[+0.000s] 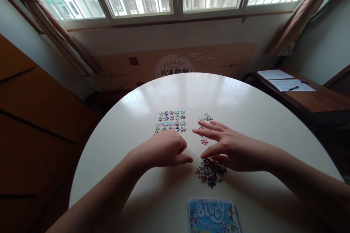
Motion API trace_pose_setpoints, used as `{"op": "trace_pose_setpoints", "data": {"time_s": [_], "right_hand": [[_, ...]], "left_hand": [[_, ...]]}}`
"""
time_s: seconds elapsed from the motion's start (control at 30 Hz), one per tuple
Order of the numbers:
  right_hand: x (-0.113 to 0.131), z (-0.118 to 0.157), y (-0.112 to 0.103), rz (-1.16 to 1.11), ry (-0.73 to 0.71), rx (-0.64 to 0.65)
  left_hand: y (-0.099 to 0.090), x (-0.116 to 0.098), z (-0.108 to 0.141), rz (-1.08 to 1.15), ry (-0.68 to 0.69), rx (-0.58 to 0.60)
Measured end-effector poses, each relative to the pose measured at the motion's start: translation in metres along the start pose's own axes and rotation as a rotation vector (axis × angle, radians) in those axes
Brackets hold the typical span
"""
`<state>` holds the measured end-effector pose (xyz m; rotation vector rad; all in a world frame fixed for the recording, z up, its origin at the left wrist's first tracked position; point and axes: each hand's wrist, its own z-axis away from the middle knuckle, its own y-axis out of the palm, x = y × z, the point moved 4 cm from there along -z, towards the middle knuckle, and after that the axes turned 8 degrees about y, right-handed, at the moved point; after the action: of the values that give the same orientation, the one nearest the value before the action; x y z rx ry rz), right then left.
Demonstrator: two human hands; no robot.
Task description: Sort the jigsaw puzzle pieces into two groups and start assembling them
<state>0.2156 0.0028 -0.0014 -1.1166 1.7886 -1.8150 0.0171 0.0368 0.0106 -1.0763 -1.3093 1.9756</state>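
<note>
My left hand [166,149] hangs over the near edge of the rows of puzzle pieces [171,118], its fingers curled under and its thumb pointing right; what the fingers hold, if anything, is hidden. My right hand [224,143] is spread, palm down, between a small group of pieces [205,117] and a heap of loose pieces [210,173]. Its fingertips reach over the small group and partly cover it, while the thumb side is by the top of the heap. A pink piece [204,141] lies under the spread fingers.
A blue "Bluey" picture card [213,216] lies at the near edge of the round white table [109,153]. Papers [291,85] and pens rest on a brown side table [322,98] at the right. A printed cardboard panel [144,65] stands below the windows.
</note>
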Motion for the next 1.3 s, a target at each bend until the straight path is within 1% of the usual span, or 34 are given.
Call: {"op": "trace_pose_setpoints", "data": {"time_s": [0.13, 0.5, 0.57, 0.67, 0.8, 0.9, 1.0, 1.1, 1.2, 1.3], "right_hand": [[-0.002, 0.0, 0.003, -0.04, -0.002, 0.051], [-0.002, -0.002, 0.0, -0.071, 0.052, 0.083], [-0.003, -0.002, -0.002, -0.076, 0.066, 0.054], [-0.005, -0.004, 0.0, -0.069, 0.117, -0.024], [-0.004, -0.013, 0.013, -0.048, 0.212, -0.154], [-0.001, -0.016, 0.018, -0.022, 0.215, -0.22], [-0.008, -0.012, 0.008, -0.007, 0.235, -0.333], [-0.022, -0.004, -0.006, -0.023, 0.287, -0.431], [-0.028, -0.001, -0.012, -0.054, 0.296, -0.462], [-0.023, -0.002, -0.01, -0.077, 0.274, -0.447]], "left_hand": [[0.002, 0.001, -0.003, -0.012, -0.001, 0.003], [-0.001, -0.003, -0.002, -0.03, 0.055, -0.038], [-0.002, -0.001, -0.001, -0.031, 0.042, -0.035], [-0.006, 0.003, 0.001, -0.034, 0.022, -0.037], [-0.011, 0.01, 0.006, -0.04, -0.011, -0.049], [-0.015, 0.015, 0.009, -0.034, -0.037, -0.08], [-0.016, 0.017, 0.011, -0.028, -0.028, -0.121], [-0.014, 0.013, 0.008, -0.012, 0.027, -0.17], [-0.007, 0.007, 0.002, 0.011, 0.082, -0.168], [-0.001, 0.002, -0.004, -0.001, 0.079, -0.146]]}}
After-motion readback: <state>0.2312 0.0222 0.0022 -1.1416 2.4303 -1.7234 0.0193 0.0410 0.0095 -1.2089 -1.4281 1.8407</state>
